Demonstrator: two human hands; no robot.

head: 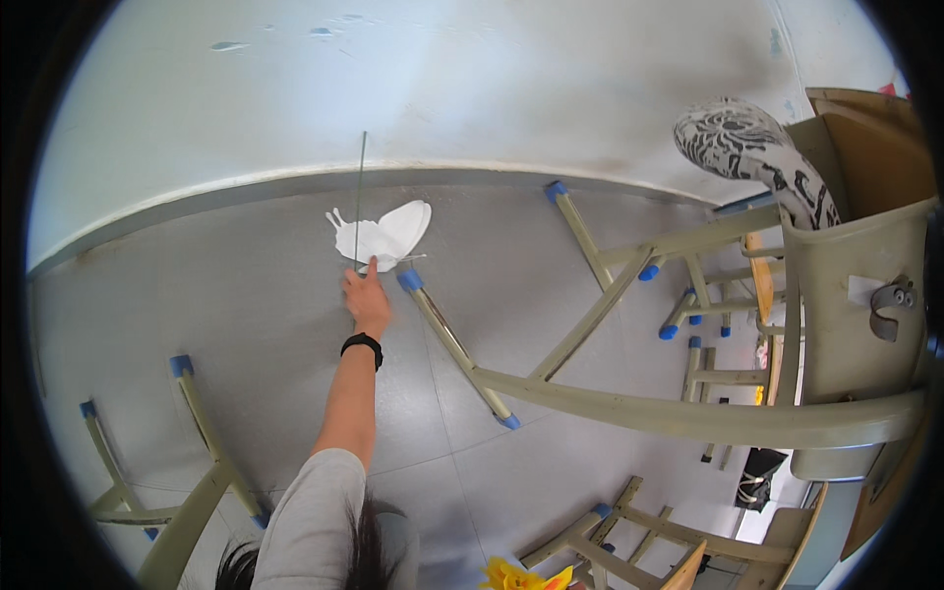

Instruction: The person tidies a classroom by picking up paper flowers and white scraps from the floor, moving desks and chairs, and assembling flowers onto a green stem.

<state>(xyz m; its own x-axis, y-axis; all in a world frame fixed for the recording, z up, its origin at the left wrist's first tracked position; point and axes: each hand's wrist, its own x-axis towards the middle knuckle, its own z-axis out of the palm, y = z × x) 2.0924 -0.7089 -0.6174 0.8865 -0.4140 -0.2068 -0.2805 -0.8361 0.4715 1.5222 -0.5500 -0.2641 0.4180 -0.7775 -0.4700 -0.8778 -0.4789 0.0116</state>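
Observation:
My left hand (366, 299), with a black band at its wrist, reaches down near the floor. Its fingers close around a thin green stick (361, 184), and one fingertip meets the lower edge of a white butterfly-shaped cutout (383, 232). The stick crosses in front of the cutout; whether the two are joined cannot be told. At the bottom edge shows a yellow and orange artificial flower (520, 574). Beside it is a sliver of what may be my right hand, too little to show its grip.
A metal desk frame (664, 413) with blue-capped feet stands at right, one foot close to my left hand. Its tray (855, 295) holds a black-and-white patterned object (737, 140). More frame legs (203, 428) stand at lower left. The wall (442, 88) lies ahead.

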